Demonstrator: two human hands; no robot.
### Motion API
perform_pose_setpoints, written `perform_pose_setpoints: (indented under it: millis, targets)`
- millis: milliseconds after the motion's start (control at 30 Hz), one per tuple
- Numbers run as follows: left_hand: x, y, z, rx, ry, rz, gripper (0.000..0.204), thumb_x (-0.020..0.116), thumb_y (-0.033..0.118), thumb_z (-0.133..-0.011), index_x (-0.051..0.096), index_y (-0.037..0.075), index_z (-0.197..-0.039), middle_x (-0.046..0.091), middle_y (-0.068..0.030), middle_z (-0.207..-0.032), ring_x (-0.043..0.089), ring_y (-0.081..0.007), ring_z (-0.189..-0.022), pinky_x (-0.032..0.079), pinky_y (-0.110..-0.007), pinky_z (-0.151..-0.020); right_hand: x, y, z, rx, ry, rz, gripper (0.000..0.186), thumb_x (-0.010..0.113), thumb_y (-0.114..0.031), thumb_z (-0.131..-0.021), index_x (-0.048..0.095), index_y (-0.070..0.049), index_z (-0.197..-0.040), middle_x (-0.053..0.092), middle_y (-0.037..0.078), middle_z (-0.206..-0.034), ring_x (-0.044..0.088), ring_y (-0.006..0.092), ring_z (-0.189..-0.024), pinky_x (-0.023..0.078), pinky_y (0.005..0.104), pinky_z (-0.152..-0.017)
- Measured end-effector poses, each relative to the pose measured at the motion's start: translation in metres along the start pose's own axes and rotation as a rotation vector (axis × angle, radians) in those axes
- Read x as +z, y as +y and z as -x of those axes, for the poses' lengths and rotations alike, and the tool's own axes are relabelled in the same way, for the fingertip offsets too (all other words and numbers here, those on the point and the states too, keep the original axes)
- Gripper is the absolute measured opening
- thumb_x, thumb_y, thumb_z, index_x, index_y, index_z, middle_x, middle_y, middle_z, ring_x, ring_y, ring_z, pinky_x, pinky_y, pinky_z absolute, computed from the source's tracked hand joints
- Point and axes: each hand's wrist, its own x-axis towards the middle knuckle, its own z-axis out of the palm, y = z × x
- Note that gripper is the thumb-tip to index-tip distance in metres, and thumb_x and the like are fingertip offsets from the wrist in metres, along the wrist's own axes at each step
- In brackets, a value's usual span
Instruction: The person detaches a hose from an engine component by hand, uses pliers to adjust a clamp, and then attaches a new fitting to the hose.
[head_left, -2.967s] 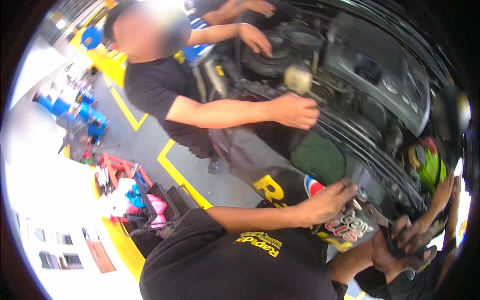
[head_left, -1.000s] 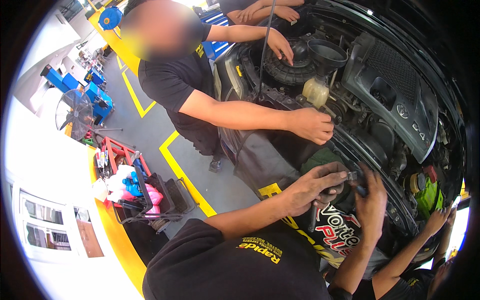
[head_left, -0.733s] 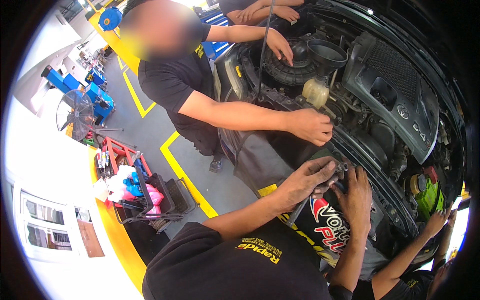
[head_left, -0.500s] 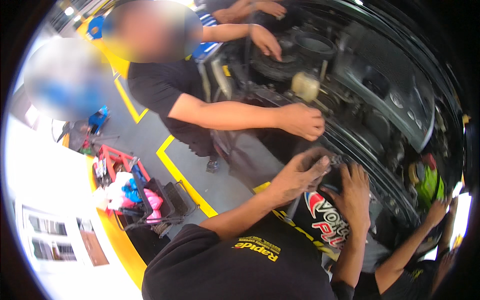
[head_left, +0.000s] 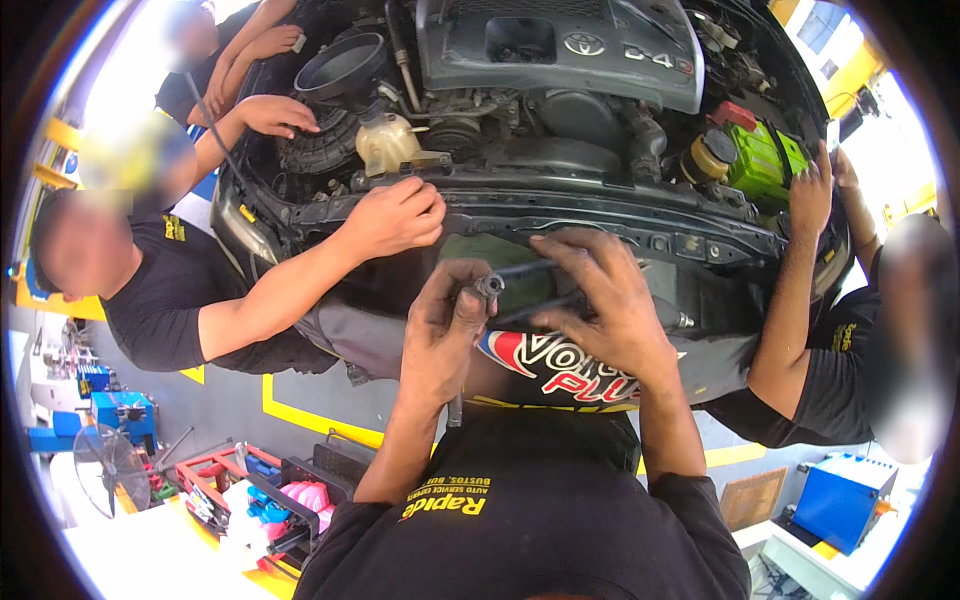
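My left hand [head_left: 450, 330] grips a metal tool [head_left: 489, 287] with a round socket-like end up and a shaft hanging below the palm. My right hand [head_left: 610, 310] is beside it, fingers apart and curved over dark tool-like pieces whose shapes I cannot fully make out. Both are above a black printed cover [head_left: 720, 362] draped over the car's front, where a green cloth [head_left: 470, 247] lies. A small metal piece [head_left: 680, 320] shows right of my right hand.
The open engine bay [head_left: 560, 140] has a funnel [head_left: 340, 65] and green battery [head_left: 750, 165]. Co-workers lean in at left [head_left: 150, 290] and right [head_left: 800, 380], one hand near the cloth. Below are a red cart [head_left: 215, 470], fan [head_left: 108, 470] and blue box [head_left: 840, 500].
The view has swung round, putting the engine bay across the top. My left hand now holds the tool end up; my right hand's fingers have moved from upright to angled leftward.
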Motion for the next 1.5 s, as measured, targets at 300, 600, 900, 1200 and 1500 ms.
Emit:
perform_pose_setpoints:
  millis: [300, 600, 900, 1200, 1500]
  targets:
    - [0.032, -0.001, 0.005, 0.008, -0.057, -0.058, 0.050, 0.061, 0.050, -0.103, 0.060, 0.001, -0.114, 0.055, 0.0023, -0.086, 0.045, -0.0027, -0.067, 0.035, -0.020, -0.056, 0.012, -0.031, 0.006, 0.011, 0.263, -0.425, 0.041, 0.082, -0.003, -0.079, 0.072, -0.007, -0.119, 0.064, 0.012, -0.109, 0.067, 0.0215, -0.090, 0.057, 0.0334, -0.075]
    - [0.030, -0.002, 0.016, -0.048, -0.135, -0.054, 0.052, 0.056, 0.050, -0.105, 0.061, -0.001, -0.116, 0.053, 0.0023, -0.085, 0.044, -0.0025, -0.066, 0.037, -0.020, -0.055, 0.018, -0.035, 0.016, 0.027, 0.342, -0.544, 0.032, 0.082, 0.001, -0.076, 0.073, -0.004, -0.107, 0.064, 0.010, -0.099, 0.065, 0.0186, -0.080, 0.053, 0.0308, -0.066]
    - [0.037, -0.008, 0.028, -0.147, -0.130, 0.160, 0.051, 0.050, 0.046, -0.109, 0.050, 0.002, -0.133, 0.057, -0.0027, -0.099, 0.049, -0.0056, -0.072, 0.039, -0.019, -0.059, 0.012, -0.042, 0.022, 0.097, 0.279, -0.515, 0.035, 0.079, -0.002, -0.082, 0.072, -0.004, -0.116, 0.063, 0.012, -0.106, 0.065, 0.0244, -0.094, 0.055, 0.0344, -0.079]
    - [0.051, -0.002, 0.022, 0.114, -0.063, -0.055, 0.058, 0.055, 0.045, -0.107, 0.035, 0.008, -0.146, 0.051, -0.0098, -0.133, 0.056, -0.0202, -0.114, 0.051, -0.032, -0.086, 0.026, -0.045, 0.035, 0.194, 0.413, -0.795, 0.027, 0.072, -0.004, -0.093, 0.064, -0.002, -0.119, 0.064, 0.014, -0.123, 0.064, 0.0221, -0.113, 0.052, 0.0351, -0.097]
    - [0.055, 0.021, 0.015, 0.390, -0.109, -0.236, 0.033, 0.082, 0.011, -0.087, 0.066, 0.003, -0.115, 0.061, -0.0113, -0.118, 0.065, -0.0208, -0.107, 0.057, -0.033, -0.087, 0.018, -0.052, 0.043, 0.263, 0.373, -0.635, 0.027, 0.069, 0.005, -0.088, 0.060, 0.003, -0.114, 0.067, 0.011, -0.099, 0.066, 0.0210, -0.087, 0.054, 0.0348, -0.080]
